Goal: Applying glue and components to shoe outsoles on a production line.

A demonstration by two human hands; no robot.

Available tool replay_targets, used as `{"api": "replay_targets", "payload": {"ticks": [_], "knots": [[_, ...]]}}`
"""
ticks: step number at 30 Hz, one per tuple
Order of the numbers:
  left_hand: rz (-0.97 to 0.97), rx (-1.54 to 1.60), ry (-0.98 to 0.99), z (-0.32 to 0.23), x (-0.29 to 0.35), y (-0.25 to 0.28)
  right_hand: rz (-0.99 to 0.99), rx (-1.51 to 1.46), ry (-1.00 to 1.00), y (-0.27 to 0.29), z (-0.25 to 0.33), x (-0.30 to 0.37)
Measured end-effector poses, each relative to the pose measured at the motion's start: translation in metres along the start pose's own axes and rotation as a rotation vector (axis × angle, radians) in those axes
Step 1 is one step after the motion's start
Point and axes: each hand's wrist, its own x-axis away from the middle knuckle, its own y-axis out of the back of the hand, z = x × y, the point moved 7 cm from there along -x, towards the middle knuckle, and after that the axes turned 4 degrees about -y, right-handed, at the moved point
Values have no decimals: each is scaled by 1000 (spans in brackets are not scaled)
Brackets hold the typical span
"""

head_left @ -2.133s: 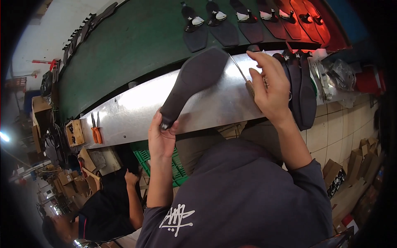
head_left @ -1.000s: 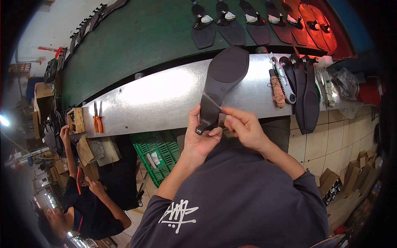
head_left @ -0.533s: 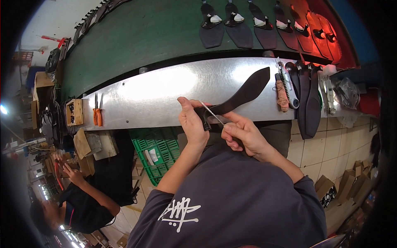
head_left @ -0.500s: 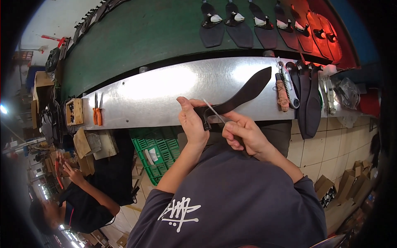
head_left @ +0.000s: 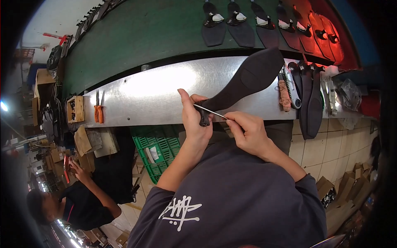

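Observation:
My left hand (head_left: 196, 118) is closed around the narrow end of a black shoe sole (head_left: 244, 79), where a short black stub sticks out toward me. The sole's broad end points up and right over the metal bench, its flat face showing. In my right hand (head_left: 250, 134) a thin metal rod-like tool (head_left: 211, 111) is pinched between thumb and fingers. Its tip lies against the narrow end of the sole, by my left palm; exactly what it touches is hidden.
Orange-handled pliers (head_left: 98, 110) and a small wooden box (head_left: 75, 109) lie on the bench's left. A utility knife (head_left: 295, 100), a cloth-wrapped tool (head_left: 284, 95) and several black soles (head_left: 308, 107) are at right. Behind is a green surface (head_left: 136, 37); a co-worker (head_left: 89, 194) stands left.
The sole has turned so its broad face shows, its wide end rising to the right. The rod has swung to a flatter angle, and my right hand has shifted slightly right.

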Motion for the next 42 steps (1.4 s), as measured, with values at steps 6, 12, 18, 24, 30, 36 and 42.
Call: {"api": "replay_targets", "payload": {"ticks": [6,12,18,24,30,36,42], "knots": [[14,119,148,14,-4,3,14,120,132,-1,23,5],[36,435,548,31,-4,-9,78,92,151,-4,31,9],[220,595,521,36,3,-17,-34,175,0,3,16,4],[-164,327,335,20,14,-36,-6,141,-45,-4,6,4],[165,359,438,33,3,-23,1,42,-26,-7,12,5],[84,265,490,38,-2,-16,63,84,10,-6,15,8],[89,193,493,48,-22,0,379,146,139,-31,34,34]]}}
